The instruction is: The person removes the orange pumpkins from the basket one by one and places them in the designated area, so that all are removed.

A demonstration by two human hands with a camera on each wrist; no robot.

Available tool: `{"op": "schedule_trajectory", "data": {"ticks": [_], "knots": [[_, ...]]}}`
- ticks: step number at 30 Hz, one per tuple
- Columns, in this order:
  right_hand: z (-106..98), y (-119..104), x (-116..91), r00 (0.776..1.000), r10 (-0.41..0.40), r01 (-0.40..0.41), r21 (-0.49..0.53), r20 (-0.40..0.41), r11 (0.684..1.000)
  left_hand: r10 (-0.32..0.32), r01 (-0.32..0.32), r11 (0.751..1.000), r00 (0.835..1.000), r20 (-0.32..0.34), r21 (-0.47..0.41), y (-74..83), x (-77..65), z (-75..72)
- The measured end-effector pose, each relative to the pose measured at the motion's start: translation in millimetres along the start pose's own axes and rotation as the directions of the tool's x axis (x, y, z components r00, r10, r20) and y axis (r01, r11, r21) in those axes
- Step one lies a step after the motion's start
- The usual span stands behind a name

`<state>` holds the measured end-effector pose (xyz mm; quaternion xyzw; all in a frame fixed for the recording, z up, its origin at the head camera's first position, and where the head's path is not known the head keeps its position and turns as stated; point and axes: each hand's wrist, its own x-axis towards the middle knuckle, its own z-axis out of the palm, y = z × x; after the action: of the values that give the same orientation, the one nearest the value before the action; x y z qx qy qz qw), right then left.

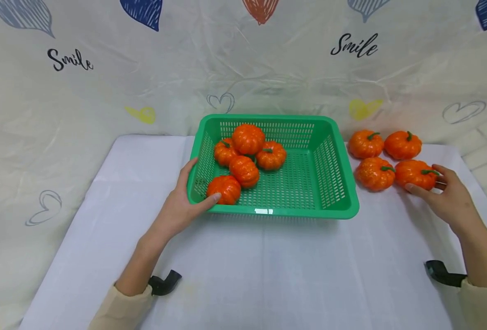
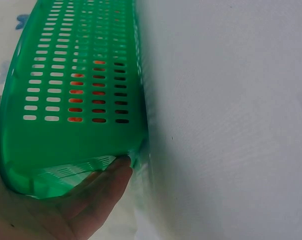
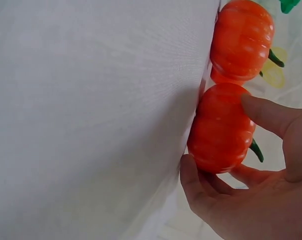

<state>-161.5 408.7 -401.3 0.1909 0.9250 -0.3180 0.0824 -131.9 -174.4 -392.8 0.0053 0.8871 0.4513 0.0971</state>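
Note:
My left hand (image 1: pixel 180 205) grips the front left corner of a green plastic basket (image 1: pixel 301 213), thumb over the rim and fingers along its outer side. In the left wrist view those fingers bend around the slotted basket wall (image 2: pixel 76 142). Several small orange pumpkins (image 1: pixel 248 139) lie in the basket's left half. To the right of it, my right hand (image 1: pixel 453 198) holds the front right pumpkin (image 1: pixel 413 174) of a cluster. The right wrist view shows the thumb on top of this ribbed pumpkin (image 3: pixel 220 131) and the fingers curled around its side, close to the cloth.
Beside the held pumpkin sit a front left pumpkin (image 1: pixel 375 174) and two behind, one left (image 1: pixel 365 144) and one right (image 1: pixel 402 145). A white cloth (image 1: pixel 264 270) covers the table. Behind it hangs a printed sheet (image 1: pixel 268 59). Black wrist mounts (image 1: pixel 165 283) show at both sleeves.

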Motion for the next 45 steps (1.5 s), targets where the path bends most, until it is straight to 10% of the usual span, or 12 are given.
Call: {"op": "schedule_trajectory", "data": {"ticks": [15, 29, 45], "knots": [[-4, -4, -6, 0.995, 0.020, -0.018, 0.014, -0.100, 1.000, -0.004, 0.004, 1.000, 1.000, 0.006, -0.001, 0.3, 0.2, 0.3], [-6, -32, -26, 0.940, 0.069, -0.048, 0.070, -0.333, 0.996, -0.007, 0.007, 1.000, 1.000, 0.000, 0.008, 2.5, -0.4, -0.6], [3, -80, -60, 0.905, -0.166, 0.209, 0.070, -0.392, 0.975, 0.003, -0.003, 1.000, 1.000, -0.002, 0.001, -0.7, 0.2, 0.6]]}}
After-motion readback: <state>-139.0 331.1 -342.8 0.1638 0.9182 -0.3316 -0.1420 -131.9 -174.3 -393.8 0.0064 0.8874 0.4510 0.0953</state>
